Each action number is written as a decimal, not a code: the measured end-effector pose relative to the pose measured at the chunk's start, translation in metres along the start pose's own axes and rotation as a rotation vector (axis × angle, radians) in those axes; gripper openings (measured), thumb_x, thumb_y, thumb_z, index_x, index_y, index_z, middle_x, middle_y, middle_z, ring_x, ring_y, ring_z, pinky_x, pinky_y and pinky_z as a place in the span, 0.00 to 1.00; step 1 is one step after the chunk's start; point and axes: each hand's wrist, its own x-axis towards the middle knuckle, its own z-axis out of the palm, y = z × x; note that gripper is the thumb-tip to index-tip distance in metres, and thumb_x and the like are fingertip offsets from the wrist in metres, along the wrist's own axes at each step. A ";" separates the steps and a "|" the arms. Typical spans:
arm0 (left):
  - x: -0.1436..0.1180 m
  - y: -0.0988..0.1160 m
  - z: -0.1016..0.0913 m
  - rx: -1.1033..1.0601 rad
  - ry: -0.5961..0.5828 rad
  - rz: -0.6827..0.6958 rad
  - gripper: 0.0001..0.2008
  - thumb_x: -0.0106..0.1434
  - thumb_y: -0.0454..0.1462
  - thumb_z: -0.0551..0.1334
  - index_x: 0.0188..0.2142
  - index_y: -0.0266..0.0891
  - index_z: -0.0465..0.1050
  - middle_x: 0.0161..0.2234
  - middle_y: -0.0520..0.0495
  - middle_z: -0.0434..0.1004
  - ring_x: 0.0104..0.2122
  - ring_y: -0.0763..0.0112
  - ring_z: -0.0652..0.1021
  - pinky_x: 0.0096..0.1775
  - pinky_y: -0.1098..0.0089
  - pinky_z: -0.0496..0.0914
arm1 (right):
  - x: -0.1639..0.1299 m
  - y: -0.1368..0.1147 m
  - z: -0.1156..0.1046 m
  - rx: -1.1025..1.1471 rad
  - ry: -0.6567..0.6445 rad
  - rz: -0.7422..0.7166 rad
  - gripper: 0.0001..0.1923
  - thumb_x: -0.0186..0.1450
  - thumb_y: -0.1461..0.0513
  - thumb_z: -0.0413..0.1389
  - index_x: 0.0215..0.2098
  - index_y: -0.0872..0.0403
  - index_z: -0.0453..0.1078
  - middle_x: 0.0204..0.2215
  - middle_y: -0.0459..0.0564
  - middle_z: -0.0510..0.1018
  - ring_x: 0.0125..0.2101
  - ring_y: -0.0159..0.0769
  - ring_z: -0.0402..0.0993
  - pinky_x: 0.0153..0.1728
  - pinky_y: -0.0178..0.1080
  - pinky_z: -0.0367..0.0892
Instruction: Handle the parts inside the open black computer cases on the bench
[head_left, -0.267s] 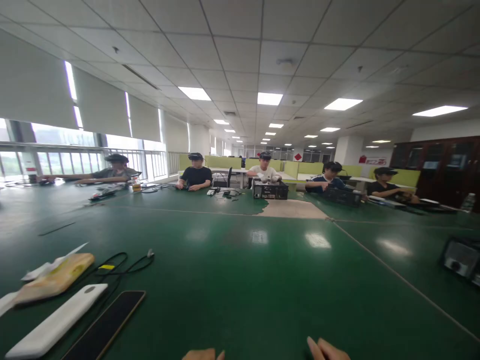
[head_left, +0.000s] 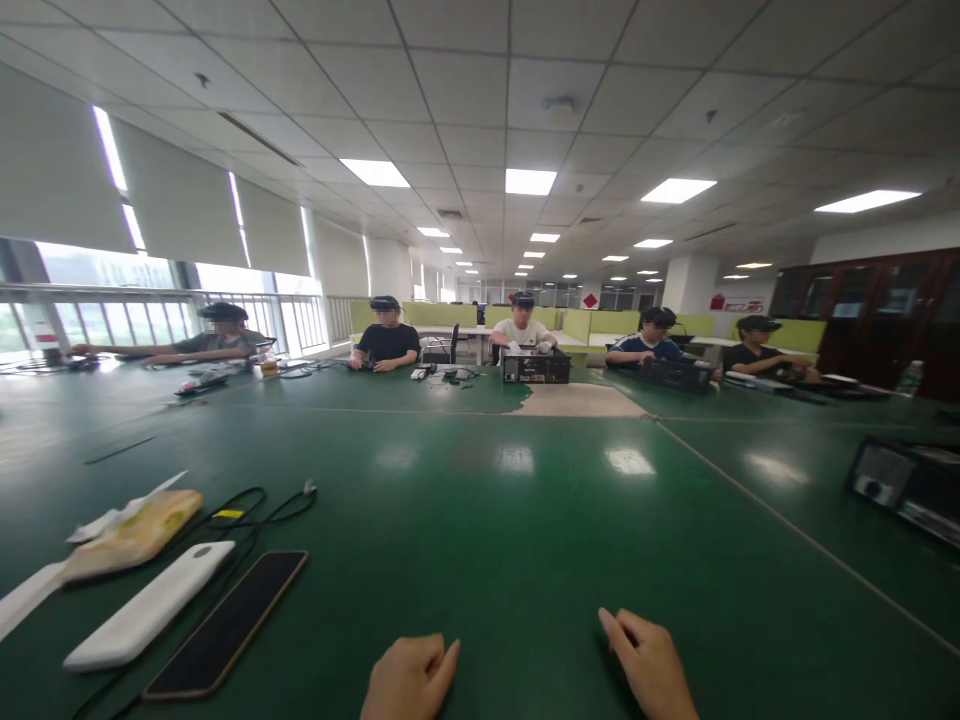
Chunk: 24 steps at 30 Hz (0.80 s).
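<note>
Green matting covers the table (head_left: 480,520), and both of the person's hands now lie on it at the bottom edge of the view. In the earlier frame only the fingertips showed; at this moment the knuckles and backs of both hands are in sight, and the whole scene sits lower in the picture.

Left hand (head_left: 409,680): palm down on the mat, fingers held together and pointing up and to the right. It holds nothing.

Right hand (head_left: 649,668): palm down, fingers lying side by side and pointing up and to the left, thumb tucked near the index finger. It holds nothing. The two hands are well apart.

Nearest items, left of the left hand: a black phone (head_left: 229,622) lying screen up, and just beside it a white power bank (head_left: 150,606). Beyond these lie a tan packet (head_left: 135,532) and a black cable (head_left: 262,510). A black device (head_left: 900,480) sits at the right edge.

Several people are seated along the far side; one has a black computer case (head_left: 536,367) in front. No writing on any item can be read.
</note>
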 end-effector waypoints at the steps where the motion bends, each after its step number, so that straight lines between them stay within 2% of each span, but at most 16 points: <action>1: 0.000 0.002 -0.002 -0.001 -0.004 0.000 0.22 0.64 0.47 0.50 0.18 0.39 0.60 0.19 0.52 0.67 0.24 0.73 0.69 0.29 0.73 0.55 | -0.001 -0.003 -0.001 -0.012 -0.012 -0.002 0.30 0.63 0.41 0.43 0.19 0.55 0.63 0.18 0.43 0.67 0.22 0.29 0.62 0.28 0.32 0.57; 7: -0.005 0.003 -0.010 -0.054 -0.008 0.023 0.20 0.64 0.46 0.51 0.20 0.39 0.64 0.21 0.52 0.70 0.26 0.72 0.71 0.29 0.73 0.56 | -0.012 -0.028 -0.012 -0.121 -0.043 -0.057 0.27 0.65 0.43 0.42 0.24 0.53 0.68 0.22 0.44 0.72 0.25 0.31 0.67 0.29 0.33 0.59; 11: -0.011 0.003 -0.011 -0.128 0.067 0.084 0.16 0.64 0.43 0.51 0.23 0.39 0.67 0.23 0.52 0.70 0.26 0.72 0.69 0.30 0.72 0.58 | -0.016 -0.047 -0.014 -0.172 -0.005 -0.182 0.21 0.65 0.47 0.46 0.40 0.51 0.72 0.38 0.49 0.76 0.39 0.36 0.71 0.40 0.36 0.64; 14: -0.009 0.009 -0.013 -0.190 0.087 0.089 0.11 0.62 0.41 0.53 0.29 0.40 0.70 0.26 0.51 0.71 0.27 0.71 0.71 0.32 0.72 0.60 | -0.011 -0.059 -0.002 -0.224 -0.024 -0.220 0.23 0.63 0.49 0.47 0.48 0.52 0.70 0.48 0.52 0.74 0.50 0.41 0.67 0.51 0.42 0.62; 17: 0.001 0.024 -0.013 -0.211 0.092 0.113 0.09 0.61 0.40 0.54 0.36 0.42 0.71 0.33 0.50 0.74 0.33 0.70 0.73 0.36 0.71 0.64 | -0.003 -0.069 0.017 -0.287 -0.032 -0.230 0.26 0.63 0.49 0.47 0.53 0.54 0.67 0.52 0.54 0.71 0.54 0.45 0.63 0.54 0.47 0.60; 21: 0.014 0.048 -0.003 -0.217 0.089 0.176 0.16 0.59 0.40 0.56 0.47 0.42 0.71 0.46 0.46 0.74 0.46 0.65 0.72 0.48 0.67 0.64 | 0.002 -0.071 0.042 -0.357 0.019 -0.239 0.30 0.64 0.48 0.45 0.57 0.57 0.64 0.56 0.56 0.67 0.58 0.47 0.59 0.57 0.50 0.58; 24: 0.014 0.056 0.015 -0.212 0.046 0.147 0.24 0.60 0.42 0.55 0.55 0.39 0.66 0.55 0.42 0.67 0.56 0.61 0.66 0.56 0.62 0.59 | 0.000 -0.061 0.058 -0.388 0.046 -0.304 0.32 0.65 0.46 0.43 0.58 0.57 0.62 0.58 0.54 0.65 0.59 0.47 0.57 0.58 0.49 0.59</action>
